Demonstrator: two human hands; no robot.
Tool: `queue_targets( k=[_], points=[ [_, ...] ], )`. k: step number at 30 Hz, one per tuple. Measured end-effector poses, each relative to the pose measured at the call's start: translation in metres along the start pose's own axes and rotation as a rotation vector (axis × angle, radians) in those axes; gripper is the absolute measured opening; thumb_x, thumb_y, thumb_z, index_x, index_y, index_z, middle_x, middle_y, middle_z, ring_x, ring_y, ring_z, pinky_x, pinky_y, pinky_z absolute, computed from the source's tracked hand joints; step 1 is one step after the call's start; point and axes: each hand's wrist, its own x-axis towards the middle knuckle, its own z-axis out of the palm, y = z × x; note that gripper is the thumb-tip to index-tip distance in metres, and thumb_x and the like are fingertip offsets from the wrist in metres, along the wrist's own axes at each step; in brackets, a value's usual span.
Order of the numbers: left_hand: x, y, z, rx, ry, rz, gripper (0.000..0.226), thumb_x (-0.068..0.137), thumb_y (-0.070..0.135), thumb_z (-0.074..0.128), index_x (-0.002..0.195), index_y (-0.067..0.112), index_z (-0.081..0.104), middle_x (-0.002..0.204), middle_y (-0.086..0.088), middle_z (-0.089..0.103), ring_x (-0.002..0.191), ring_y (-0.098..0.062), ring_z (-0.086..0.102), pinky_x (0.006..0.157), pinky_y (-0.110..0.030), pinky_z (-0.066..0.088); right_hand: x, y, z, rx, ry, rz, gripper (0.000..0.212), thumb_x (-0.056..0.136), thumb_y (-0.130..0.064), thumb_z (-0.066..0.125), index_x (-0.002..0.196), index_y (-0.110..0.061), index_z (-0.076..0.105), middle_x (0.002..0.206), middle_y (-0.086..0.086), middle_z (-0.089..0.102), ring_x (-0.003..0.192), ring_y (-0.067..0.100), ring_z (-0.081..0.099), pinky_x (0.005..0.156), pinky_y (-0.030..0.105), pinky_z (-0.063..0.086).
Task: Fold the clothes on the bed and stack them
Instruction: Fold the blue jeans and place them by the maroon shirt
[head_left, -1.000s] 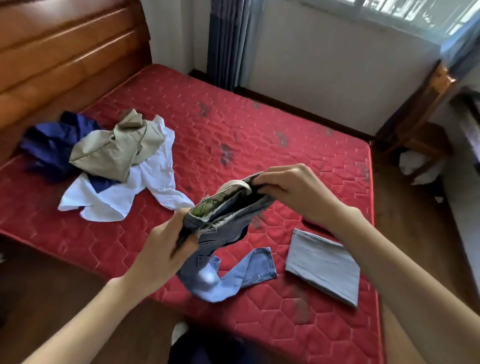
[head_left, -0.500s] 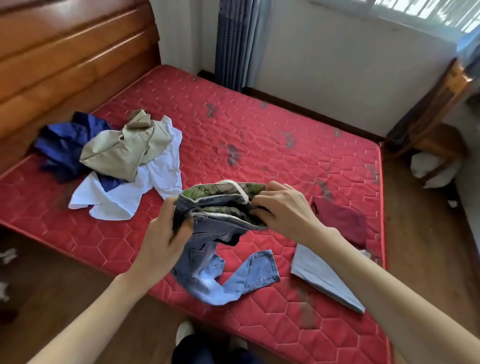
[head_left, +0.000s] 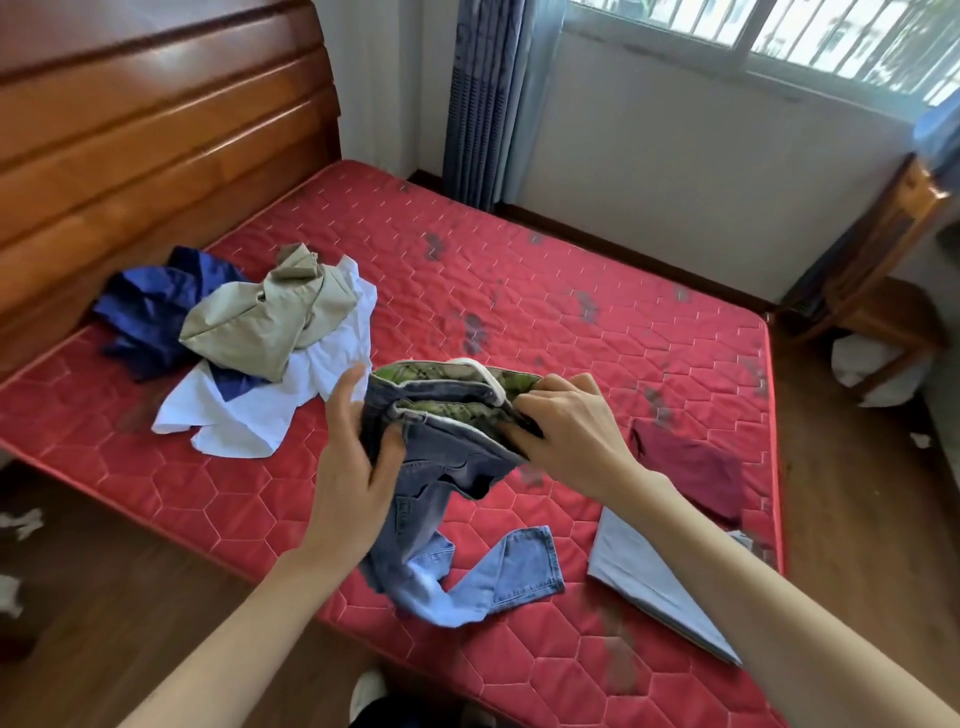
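Head cam, only view I've got. I'm using the bed (head_left: 597, 291), a red quilted mattress, as my ref.

Jeans (head_left: 457, 447) are held up over the bed's near edge, waistband w/ green lining turned out, legs hanging down so the light-blue cuffs lie on the mattress by that edge. Left hand (head_left: 353, 467) grips the waistband's left end, thumb in front and fingers curled round the denim. Right hand (head_left: 566, 426) pinches the waistband's right end, fingers bent over the fabric.

Toward the head of the bed, near the wooden headboard (head_left: 156, 130), sits the unfolded pile: khaki garment (head_left: 265, 317) on top, white shirt (head_left: 270, 405) spread under it, dark blue garment (head_left: 150, 306) beside it on the headboard side.

At the foot end of the bed, right of the jeans, a folded maroon piece (head_left: 691, 467) lies flat; a folded grey piece (head_left: 644, 571) lies nearer the near edge, partly behind my right forearm. Can't tell if they touch.

Past the foot corner, on the floor, a wooden chair (head_left: 878, 270). Curtain (head_left: 483, 98) hangs beyond the bed's far side.
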Motion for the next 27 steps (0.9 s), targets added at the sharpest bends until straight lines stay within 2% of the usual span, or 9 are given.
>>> queue_targets(
  k=[2, 4, 6, 8, 11, 15, 19, 24, 27],
  points=[
    [0.009, -0.002, 0.001, 0.024, 0.118, 0.035, 0.038, 0.094, 0.025, 0.053, 0.125, 0.037, 0.036, 0.12, 0.028, 0.045, 0.103, -0.011, 0.059, 0.088, -0.025, 0.048, 0.009, -0.003, -0.013, 0.04, 0.057, 0.028, 0.032, 0.092, -0.034, 0.058, 0.065, -0.017, 0.055, 0.072, -0.004, 0.066, 0.089, 0.02, 0.06, 0.078, 0.034, 0.024],
    [0.018, -0.001, 0.006, 0.077, 0.177, 0.081, 0.025, 0.092, 0.032, 0.056, 0.113, 0.03, 0.042, 0.112, 0.011, 0.045, 0.098, -0.02, 0.054, 0.089, -0.026, 0.045, 0.019, -0.007, -0.025, 0.092, 0.09, 0.065, 0.034, 0.094, -0.034, 0.055, 0.065, -0.017, 0.052, 0.069, -0.005, 0.06, 0.084, 0.02, 0.057, 0.079, 0.035, 0.026],
    [0.026, 0.0, 0.012, 0.115, 0.22, 0.093, 0.031, 0.088, 0.04, 0.061, 0.108, 0.023, 0.045, 0.109, 0.005, 0.047, 0.099, -0.013, 0.049, 0.091, -0.01, 0.037, 0.027, -0.01, -0.036, 0.129, 0.1, 0.092, 0.035, 0.096, -0.033, 0.055, 0.065, -0.018, 0.048, 0.064, -0.012, 0.05, 0.077, 0.018, 0.05, 0.08, 0.036, 0.029],
    [0.035, 0.005, 0.018, 0.061, 0.276, -0.009, 0.035, 0.083, 0.045, 0.068, 0.105, 0.029, 0.047, 0.102, 0.017, 0.051, 0.09, -0.005, 0.052, 0.082, -0.004, 0.037, 0.032, -0.01, -0.044, 0.15, 0.095, 0.104, 0.033, 0.096, -0.033, 0.055, 0.067, -0.018, 0.049, 0.064, -0.012, 0.047, 0.074, 0.015, 0.044, 0.081, 0.036, 0.031],
    [0.048, 0.009, 0.027, -0.055, 0.287, -0.16, 0.029, 0.079, 0.041, 0.074, 0.098, 0.036, 0.053, 0.097, 0.021, 0.06, 0.089, -0.002, 0.058, 0.076, -0.007, 0.04, 0.032, -0.008, -0.049, 0.187, 0.114, 0.087, 0.031, 0.096, -0.031, 0.056, 0.07, -0.014, 0.055, 0.066, -0.008, 0.053, 0.072, 0.013, 0.045, 0.08, 0.037, 0.035],
    [0.059, 0.017, 0.033, -0.131, 0.2, -0.176, 0.012, 0.087, 0.027, 0.069, 0.089, 0.033, 0.059, 0.087, 0.014, 0.062, 0.085, -0.006, 0.058, 0.077, -0.024, 0.046, 0.027, -0.003, -0.061, 0.186, 0.131, 0.096, 0.031, 0.094, -0.032, 0.059, 0.076, -0.007, 0.065, 0.067, -0.007, 0.053, 0.07, 0.015, 0.046, 0.076, 0.035, 0.038],
    [0.086, 0.063, 0.022, -0.196, 0.141, -0.035, 0.013, 0.094, 0.023, 0.061, 0.09, 0.032, 0.054, 0.079, 0.017, 0.059, 0.074, 0.001, 0.054, 0.07, -0.013, 0.041, 0.035, -0.007, -0.117, 0.067, 0.214, 0.045, 0.031, 0.092, -0.034, 0.062, 0.079, -0.007, 0.069, 0.067, -0.011, 0.049, 0.075, 0.022, 0.054, 0.081, 0.037, 0.04],
    [0.15, 0.144, -0.023, -0.203, 0.138, 0.378, 0.005, 0.097, 0.044, 0.051, 0.098, 0.039, 0.053, 0.084, 0.015, 0.06, 0.074, 0.004, 0.055, 0.066, -0.007, 0.041, 0.037, -0.019, -0.214, -0.106, 0.709, -0.153, 0.035, 0.093, -0.046, 0.053, 0.078, -0.017, 0.066, 0.067, -0.015, 0.054, 0.081, 0.014, 0.058, 0.081, 0.035, 0.042],
    [0.152, 0.137, -0.02, -0.077, 0.042, 0.318, 0.008, 0.098, 0.039, 0.051, 0.099, 0.031, 0.054, 0.086, 0.006, 0.061, 0.073, 0.001, 0.054, 0.066, -0.013, 0.04, 0.03, -0.023, -0.196, -0.17, 0.559, -0.002, 0.036, 0.095, -0.038, 0.056, 0.079, -0.008, 0.067, 0.076, 0.0, 0.068, 0.088, 0.023, 0.062, 0.086, 0.038, 0.042]
  ],
)
